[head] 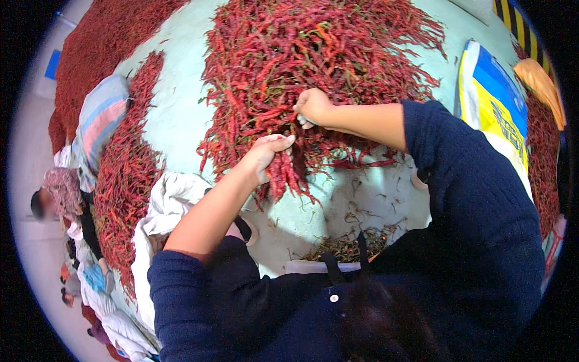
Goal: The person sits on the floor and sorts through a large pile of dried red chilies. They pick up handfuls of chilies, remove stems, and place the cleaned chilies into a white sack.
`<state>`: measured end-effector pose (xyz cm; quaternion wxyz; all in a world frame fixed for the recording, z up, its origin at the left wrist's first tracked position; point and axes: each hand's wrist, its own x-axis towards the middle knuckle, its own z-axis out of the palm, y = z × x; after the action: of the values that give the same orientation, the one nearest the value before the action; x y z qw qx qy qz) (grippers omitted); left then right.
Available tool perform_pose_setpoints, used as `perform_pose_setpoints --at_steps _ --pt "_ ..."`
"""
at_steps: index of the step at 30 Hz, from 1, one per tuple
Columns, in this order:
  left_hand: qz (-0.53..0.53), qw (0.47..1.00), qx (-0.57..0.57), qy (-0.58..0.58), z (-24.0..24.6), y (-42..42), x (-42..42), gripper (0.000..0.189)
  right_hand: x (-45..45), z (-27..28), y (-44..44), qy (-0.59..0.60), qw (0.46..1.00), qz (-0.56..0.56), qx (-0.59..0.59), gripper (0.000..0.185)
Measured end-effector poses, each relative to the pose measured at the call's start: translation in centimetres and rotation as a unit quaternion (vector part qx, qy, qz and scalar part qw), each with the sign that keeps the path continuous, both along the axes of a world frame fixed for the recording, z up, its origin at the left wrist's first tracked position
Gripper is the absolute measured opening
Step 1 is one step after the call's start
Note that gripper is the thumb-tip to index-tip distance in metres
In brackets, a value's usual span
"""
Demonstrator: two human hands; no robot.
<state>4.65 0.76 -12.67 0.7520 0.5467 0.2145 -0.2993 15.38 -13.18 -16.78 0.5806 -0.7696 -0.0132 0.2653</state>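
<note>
A large heap of long red chili peppers (pixel 253 68) with some green stems lies before me on the pale floor. My left hand (pixel 267 156) is closed around a bunch of red chilies (pixel 282 174) whose tips hang toward me at the heap's near edge. Just up and to the right, my right hand (pixel 313 107) is at the heap with its fingers curled inward; whether something small is between its fingertips is hidden. The two hands are close together but apart. Loose stems (pixel 353 246) and plant scraps lie on the floor near my body.
A white cloth or sack (pixel 176 194) lies by my left arm. At left are another chili row (pixel 124 181), a striped sack (pixel 102 122) and a person in a patterned top (pixel 63 192). A blue, yellow and white printed sack (pixel 497 99) lies at right, beside more chilies.
</note>
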Motion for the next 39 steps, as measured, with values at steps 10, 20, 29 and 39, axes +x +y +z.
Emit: perform_pose_setpoints --at_steps 10,20,29,39 --pt "0.089 0.956 0.149 -0.237 0.9 0.4 0.3 0.021 -2.7 8.5 -1.4 -0.492 0.822 0.238 -0.159 0.017" --pt "0.015 0.948 0.152 -0.278 2.0 -0.4 0.6 0.013 -3.0 9.0 -1.3 -0.368 0.901 0.218 -0.069 0.014" --pt "-0.023 0.959 0.128 -0.25 2.0 -0.7 0.7 0.007 -3.9 8.4 -1.5 -0.222 0.95 0.216 -0.043 0.017" --pt "0.042 0.995 -0.07 -0.059 1.5 -1.7 -1.3 0.005 -5.7 7.8 -3.0 -0.555 0.733 0.359 -0.158 0.017"
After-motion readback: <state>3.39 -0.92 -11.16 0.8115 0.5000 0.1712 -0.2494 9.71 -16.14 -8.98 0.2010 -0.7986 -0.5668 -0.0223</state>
